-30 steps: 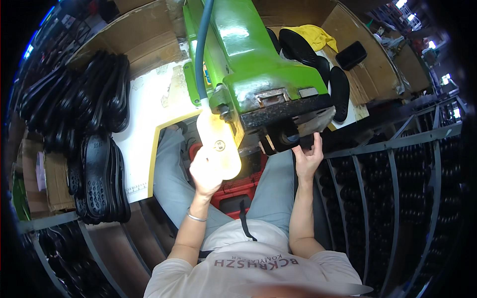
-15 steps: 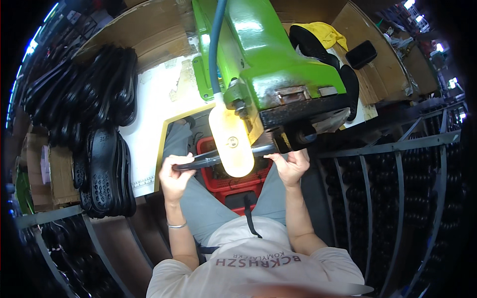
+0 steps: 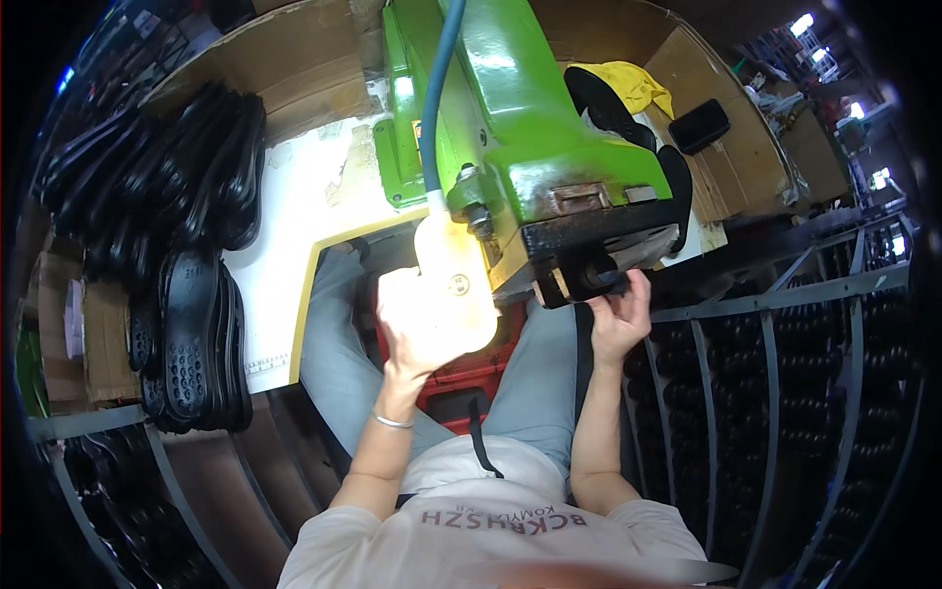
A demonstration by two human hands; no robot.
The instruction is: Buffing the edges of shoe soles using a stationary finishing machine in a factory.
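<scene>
A lit oval lamp (image 3: 459, 309) hangs before the head of a green machine (image 3: 559, 167). My left hand (image 3: 404, 319) is at the lamp's left side, washed out by its glare; its fingers are hidden. Below the dark end of the machine head, my right hand (image 3: 620, 324) has thumb and fingers closed around the end of a black shoe sole (image 3: 617, 286). Most of that sole is hidden by the machine head and the lamp.
Stacked black soles (image 3: 191, 344) lie on the white tabletop (image 3: 285, 265) at the left. A red basket (image 3: 461, 378) sits between my knees. Metal racks (image 3: 770, 393) of black soles flank me. A yellow cloth (image 3: 633, 86) and a black case (image 3: 700, 127) lie at the back right.
My left hand has moved right, up to the lamp, from the sole's left end. My right hand has shifted right and slightly up. The sole's long part no longer shows left of the lamp.
</scene>
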